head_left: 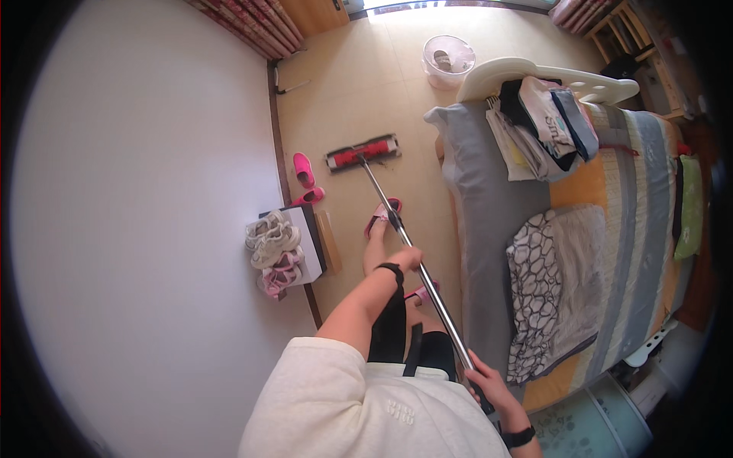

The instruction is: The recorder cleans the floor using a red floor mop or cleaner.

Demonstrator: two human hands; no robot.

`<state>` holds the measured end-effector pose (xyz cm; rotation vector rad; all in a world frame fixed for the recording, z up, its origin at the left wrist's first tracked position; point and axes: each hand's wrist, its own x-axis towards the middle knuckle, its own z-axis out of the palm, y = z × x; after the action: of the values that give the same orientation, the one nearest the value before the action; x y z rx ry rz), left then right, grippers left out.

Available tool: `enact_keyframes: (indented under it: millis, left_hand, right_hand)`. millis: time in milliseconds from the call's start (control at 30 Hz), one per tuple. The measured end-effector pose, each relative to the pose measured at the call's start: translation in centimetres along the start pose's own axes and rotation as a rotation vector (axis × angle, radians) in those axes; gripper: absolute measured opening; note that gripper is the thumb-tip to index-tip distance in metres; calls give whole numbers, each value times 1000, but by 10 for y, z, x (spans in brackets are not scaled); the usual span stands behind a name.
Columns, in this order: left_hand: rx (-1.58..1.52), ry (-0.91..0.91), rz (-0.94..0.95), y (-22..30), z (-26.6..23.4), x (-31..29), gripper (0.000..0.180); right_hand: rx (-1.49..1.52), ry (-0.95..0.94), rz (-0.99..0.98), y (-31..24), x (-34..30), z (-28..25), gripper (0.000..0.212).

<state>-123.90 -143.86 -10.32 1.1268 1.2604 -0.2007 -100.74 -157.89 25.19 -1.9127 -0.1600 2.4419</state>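
Note:
A long-handled floor mop [374, 179] with a shiny metal pole runs from the floor ahead of me back to my right side. Its wide red head [351, 156], dark along the edges and pale at the ends, rests on the tiles. My left hand [408, 258] is wrapped around the middle of the pole, below a black joint. Closer to my body, my right hand [489, 379] grips the pole near its dark end. Some fingers of both hands are hidden. My feet, in pink slippers [382, 216], stand beside the pole.
Stacked shoes [276, 246] sit on a box by the left wall, near bright pink shoes [304, 169]. To the right is a bed [569, 195] with folded clothes [546, 122] and a patterned blanket [534, 282]. A lined waste bin [449, 61] stands at the far end.

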Motion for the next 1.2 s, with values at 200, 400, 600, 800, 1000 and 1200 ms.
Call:
enact_keyframes:
  millis: [200,400,600,800,1000,1200]
  left_hand:
    - [-414,-229,-236,94,129,-128,19]
    - [-312,-19,-288,28,171,-99,31]
    - [-410,-279,-101,30,82,-89,33]
    - [-936,-329,-260,-34,-113,-4,28]
    - [-467,758,-493,-207,-268,65,42]
    - [-428,823,-630,-342,-330,145,75]
  right_hand:
    - [-9,232,86,117,-119,-48,57]
    - [-286,334,-6,106,-126,-18,42]
    - [-478,374,-11,119,-114,-36,45]
    - [-796,526,219,57,-95,-9,43]
    - [-980,610,709,-54,-100,4,54]
    - [-1163,760,921,-102,-88,-9,49]
